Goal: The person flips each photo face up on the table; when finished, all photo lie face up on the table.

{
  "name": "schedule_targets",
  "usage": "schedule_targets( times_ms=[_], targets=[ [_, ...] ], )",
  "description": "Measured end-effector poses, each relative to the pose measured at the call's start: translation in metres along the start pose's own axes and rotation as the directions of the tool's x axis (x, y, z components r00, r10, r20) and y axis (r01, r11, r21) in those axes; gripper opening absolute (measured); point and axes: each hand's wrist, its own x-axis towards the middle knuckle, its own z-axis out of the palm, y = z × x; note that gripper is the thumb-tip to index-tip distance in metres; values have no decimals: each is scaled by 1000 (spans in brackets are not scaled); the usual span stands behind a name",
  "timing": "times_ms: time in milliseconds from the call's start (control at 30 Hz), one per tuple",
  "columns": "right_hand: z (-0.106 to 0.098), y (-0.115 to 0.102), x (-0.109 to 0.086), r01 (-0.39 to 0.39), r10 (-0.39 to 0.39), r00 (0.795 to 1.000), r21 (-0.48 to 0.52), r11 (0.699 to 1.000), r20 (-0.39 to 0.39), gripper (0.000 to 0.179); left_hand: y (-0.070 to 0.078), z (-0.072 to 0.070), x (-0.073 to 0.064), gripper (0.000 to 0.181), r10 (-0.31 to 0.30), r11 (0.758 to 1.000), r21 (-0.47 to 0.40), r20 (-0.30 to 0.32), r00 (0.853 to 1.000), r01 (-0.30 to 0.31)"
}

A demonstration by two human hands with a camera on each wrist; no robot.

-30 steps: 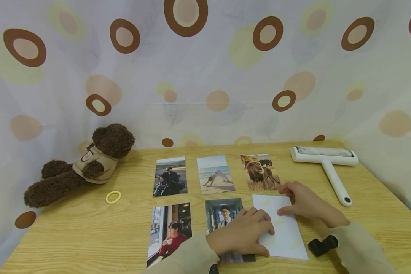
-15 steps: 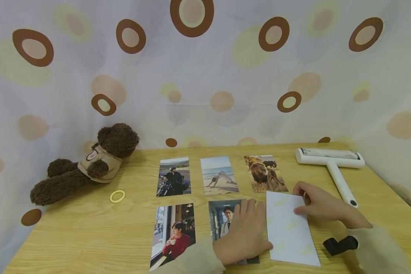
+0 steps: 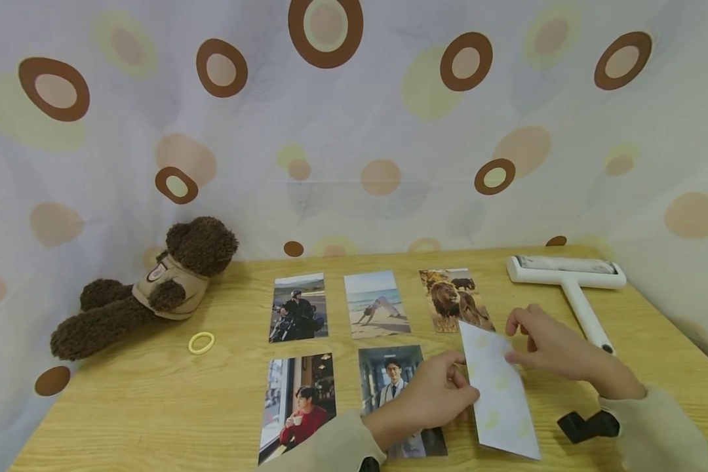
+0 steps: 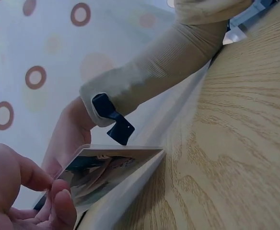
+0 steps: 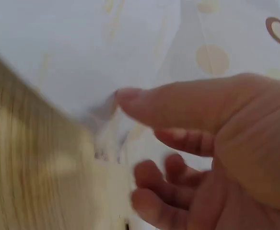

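Note:
At the right of the head view, a photo card (image 3: 498, 406) stands tilted, its white back with faint yellow marks facing up. My left hand (image 3: 433, 396) pinches its left edge between thumb and fingers. From low down, the left wrist view shows the card's printed underside (image 4: 104, 175), partly hidden by the left fingers. My right hand (image 3: 557, 351) is at the card's upper right edge, fingers loosely bent. In the right wrist view its thumb (image 5: 178, 103) meets the white back, and the other fingers stay apart from it. Beside the left hand lies a doctor photo (image 3: 392, 373), partly covered.
Other photos lie face up: a motorcyclist (image 3: 297, 308), a beach pose (image 3: 377, 305), a lion (image 3: 454, 298) and a person with a cup (image 3: 297, 406). A yellow ring (image 3: 201, 343) and a brown plush bear (image 3: 153, 288) are left; a white lint roller (image 3: 566, 272) is right.
My left hand has moved from lying over the doctor photo to the white card's left edge and pinches it. The card has gone from flat to tilted up on its left side.

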Motion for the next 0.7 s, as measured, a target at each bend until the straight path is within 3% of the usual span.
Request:
schedule_targets(
  times_ms=[100, 167, 233, 433, 567, 700],
  targets=[
    [-1, -8, 1, -9, -17, 988, 170, 985, 151, 12, 1, 1, 0, 47, -1, 1000, -18, -13, 1000, 1],
    [-1, -12, 2, -46, -34, 967, 304, 951, 254, 21, 2, 2, 0, 45, 7, 1000, -30, -5, 1000, -8],
    [0, -15, 2, -83, -43, 948, 378, 922, 314, 28, 2, 2, 0, 44, 15, 999, -37, 13, 1000, -14],
    [1, -20, 0, -115, -60, 934, 455, 883, 351, 34, 1, 2, -1, 41, 46, 998, -54, 100, 994, -41],
    [-4, -22, -2, -162, -16, 932, 457, 875, 362, 50, 3, 2, 0, 40, 64, 997, -48, 145, 987, -57],
    [-8, -23, -4, -241, 61, 923, 451, 859, 379, 61, 1, 1, 3, 43, 87, 994, 48, 182, 979, -97]
  ],
)
